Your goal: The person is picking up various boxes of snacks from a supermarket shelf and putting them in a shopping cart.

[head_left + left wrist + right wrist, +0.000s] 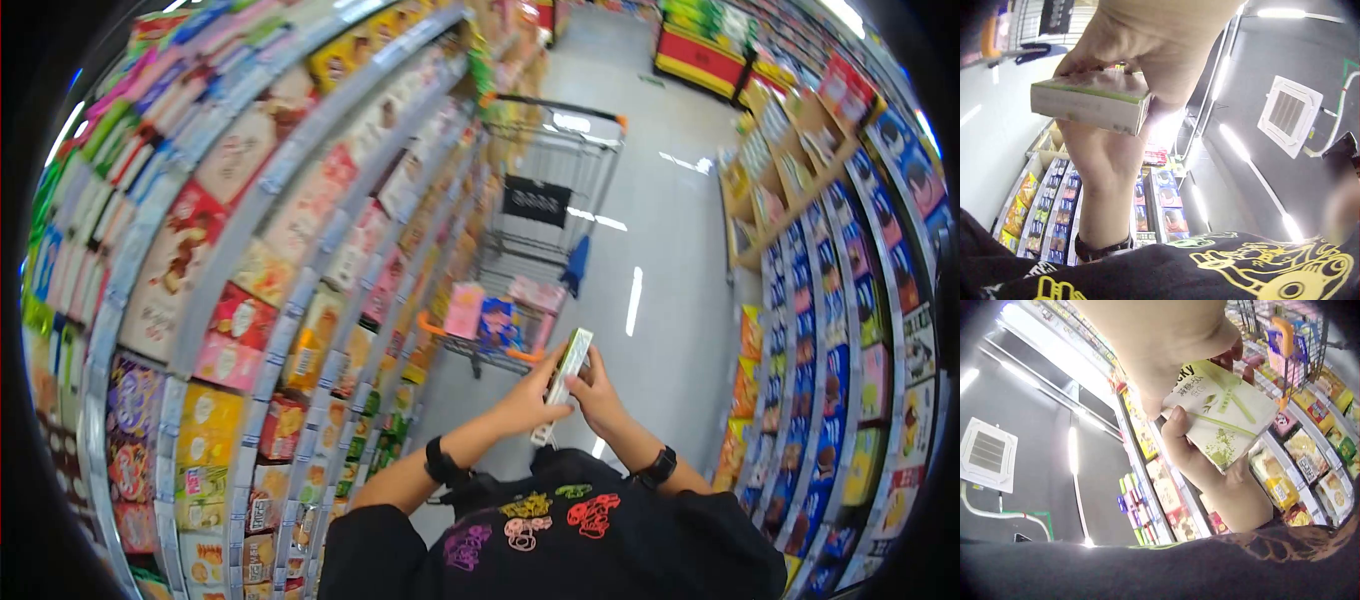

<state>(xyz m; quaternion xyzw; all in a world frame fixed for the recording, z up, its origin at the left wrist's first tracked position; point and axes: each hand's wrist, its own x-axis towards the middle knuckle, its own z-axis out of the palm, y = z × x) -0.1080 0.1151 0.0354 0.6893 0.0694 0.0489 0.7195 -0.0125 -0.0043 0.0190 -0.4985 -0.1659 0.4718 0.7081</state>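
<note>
A thin white and green snack box [578,350] is held in front of the chest by both hands. My left hand [527,402] grips it along one side, its thumb on the near face. From the other side my right hand [598,396] holds the same box, thumb laid on it. In the right wrist view the front of the snack box [1225,406] shows green leaf and powder pictures and the letters "cky". The left wrist view gives a narrow white side of the box, edged in green. Some fingers are hidden behind it.
A shopping cart [545,235] stands ahead, carrying a pink box [464,310], a blue package [498,325] and other pink packages. Packed snack shelves [275,285] run close on the left; more shelves [815,370] line the right. Grey floor [650,230] stretches between them.
</note>
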